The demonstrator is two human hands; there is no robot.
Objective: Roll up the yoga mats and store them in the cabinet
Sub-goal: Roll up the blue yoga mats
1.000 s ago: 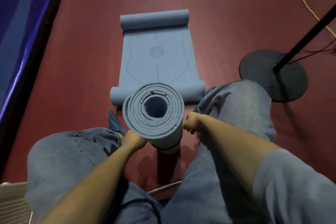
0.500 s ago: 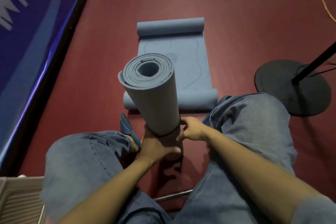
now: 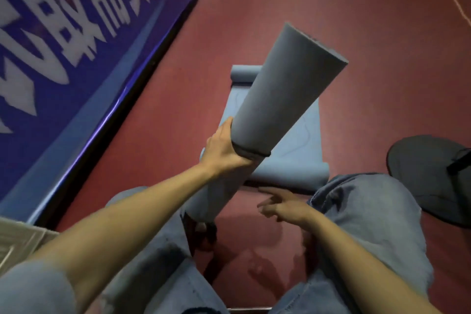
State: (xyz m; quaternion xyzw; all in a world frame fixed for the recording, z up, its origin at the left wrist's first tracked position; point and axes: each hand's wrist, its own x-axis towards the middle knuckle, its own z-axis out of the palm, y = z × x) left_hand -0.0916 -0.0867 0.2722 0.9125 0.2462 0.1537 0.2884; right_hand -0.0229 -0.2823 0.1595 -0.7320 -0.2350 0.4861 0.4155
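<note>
A blue banner [image 3: 76, 46] with white lettering is running along the left edge of the red floor [image 3: 178, 109]. Just right of it, the left hand [image 3: 224, 148] is gripping the rolled mat [image 3: 283, 89], its fingers wrapping around the roll beside a dark band partway along its length. The roll is tilting up and to the right from the hand, its far end sitting highest in the view, while its lower end is pointing down between the person's knees, clear of the floor. Beneath and behind the roll, a second mat [image 3: 300, 150] is lying on the floor, flat in the middle with both ends curling into small rolls. Below that mat's near end, the right hand [image 3: 285, 206] is hovering with fingers loosely spread, grasping nothing and staying apart from the held roll. Blue jeans [image 3: 369, 224] are covering both legs at the bottom. At the far right, a dark round stand base [image 3: 428, 173] is resting on the floor.
</note>
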